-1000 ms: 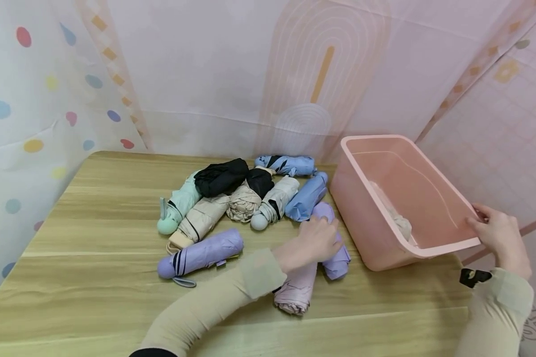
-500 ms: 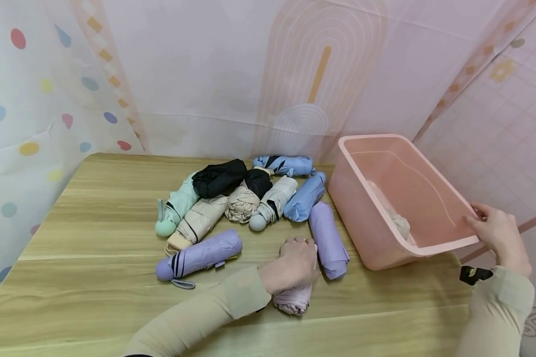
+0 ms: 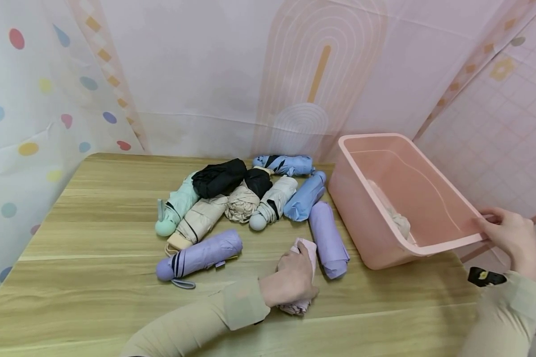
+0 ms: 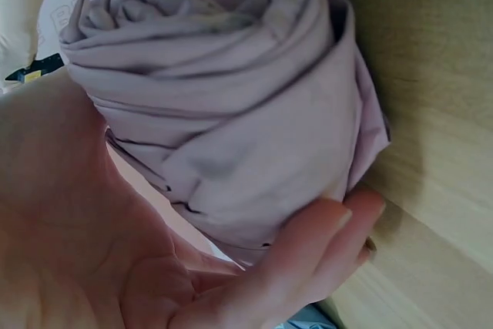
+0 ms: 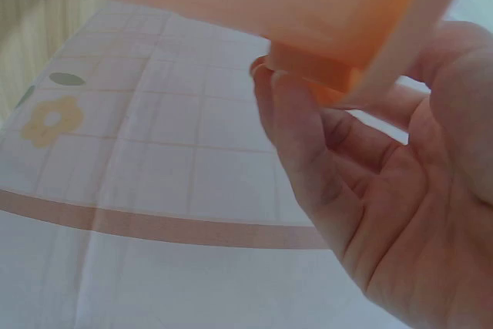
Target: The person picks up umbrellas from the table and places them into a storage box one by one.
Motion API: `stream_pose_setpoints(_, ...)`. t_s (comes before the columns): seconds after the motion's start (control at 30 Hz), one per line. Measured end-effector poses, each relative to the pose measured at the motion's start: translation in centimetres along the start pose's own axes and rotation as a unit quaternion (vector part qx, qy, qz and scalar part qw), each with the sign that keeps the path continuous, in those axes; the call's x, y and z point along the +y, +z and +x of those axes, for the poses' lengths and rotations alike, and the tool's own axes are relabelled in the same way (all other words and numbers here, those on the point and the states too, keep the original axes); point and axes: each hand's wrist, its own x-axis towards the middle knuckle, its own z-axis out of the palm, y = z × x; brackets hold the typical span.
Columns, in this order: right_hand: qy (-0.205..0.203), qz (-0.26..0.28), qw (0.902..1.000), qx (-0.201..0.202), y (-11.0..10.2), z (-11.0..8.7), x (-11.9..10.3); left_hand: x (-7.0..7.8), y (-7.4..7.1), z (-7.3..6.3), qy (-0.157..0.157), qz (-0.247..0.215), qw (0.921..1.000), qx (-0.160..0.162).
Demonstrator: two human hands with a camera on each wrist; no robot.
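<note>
In the head view my left hand (image 3: 292,278) grips a pale pink folded umbrella (image 3: 307,246) near the table's front. The left wrist view has the fingers curled round its rolled cloth (image 4: 223,121), with gathered folds at one end. My right hand (image 3: 513,240) holds the near right corner of a pink plastic bin (image 3: 362,218). Seen from the right wrist, those fingers (image 5: 296,121) curl under the bin's rim. A crumpled beige cloth item (image 3: 402,224) lies inside the bin. Just right of the pale pink umbrella is a purple folded umbrella (image 3: 329,243).
Another purple umbrella (image 3: 210,253) lies to the left. Farther back are a mint umbrella (image 3: 180,203), a black one (image 3: 219,177), a beige one (image 3: 205,215), a grey one (image 3: 279,196) and a blue one (image 3: 305,198). Patterned cloth (image 3: 196,74) hangs behind the wooden table (image 3: 94,223).
My left hand has moved from the purple umbrella down and left to the pale pink one and taken hold of it. The right hand shifted slightly right, still on the bin's rim.
</note>
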Motion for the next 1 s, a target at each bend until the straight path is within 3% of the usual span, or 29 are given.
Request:
stream_pose_setpoints(0.17,0.010,-0.004,0.9998,-0.015,-0.38,-0.19,0.09,-0.09,0.10,0.01,-0.003,-0.017,0.9998,0.003)
stream_pose_setpoints(0.27,-0.006,-0.008,0.9998,-0.018,-0.67,-0.34,-0.11,-0.16,0.18,0.15,-0.002,-0.024,0.9997,0.002)
stream_pose_setpoints(1.0,-0.034,-0.016,0.9990,0.025,-0.23,-0.55,-0.25,-0.68,0.39,0.62,0.007,-0.053,0.9982,-0.027)
